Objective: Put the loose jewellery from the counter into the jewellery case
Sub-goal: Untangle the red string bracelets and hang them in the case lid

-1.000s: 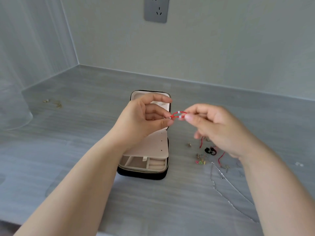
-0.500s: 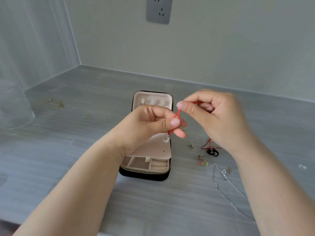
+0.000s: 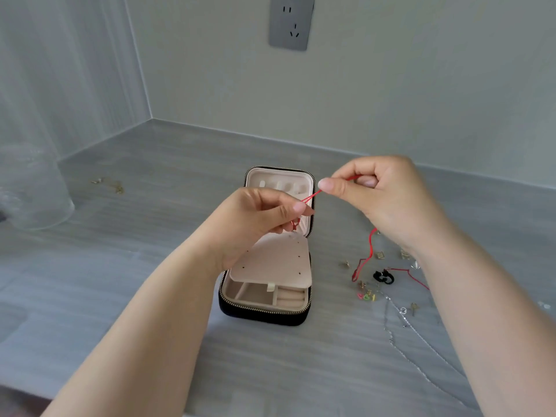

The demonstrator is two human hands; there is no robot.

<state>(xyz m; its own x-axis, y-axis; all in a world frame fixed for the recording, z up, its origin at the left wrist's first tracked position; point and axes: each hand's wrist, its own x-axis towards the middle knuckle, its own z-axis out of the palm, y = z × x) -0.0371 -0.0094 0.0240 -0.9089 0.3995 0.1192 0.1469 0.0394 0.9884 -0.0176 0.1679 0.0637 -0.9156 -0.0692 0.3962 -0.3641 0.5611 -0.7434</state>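
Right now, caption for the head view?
Left hand and right hand pinch a red cord over the open jewellery case, loose pieces beside it.

Only a short span of red cord [image 3: 313,195] shows between left hand [image 3: 258,218] and right hand [image 3: 382,200]; both ends vanish inside the pinching fingers. The left wrist covers the left side of the jewellery case [image 3: 264,314] around its hinge. The small pieces [image 3: 367,291] right of the case are too small to name, possibly earrings. The silver chain [image 3: 400,353] runs under the right forearm. The gold bits [image 3: 109,185] far left are blurred. The clear vessel [image 3: 33,188] is cut by the left edge and the wall socket [image 3: 291,25] by the top.
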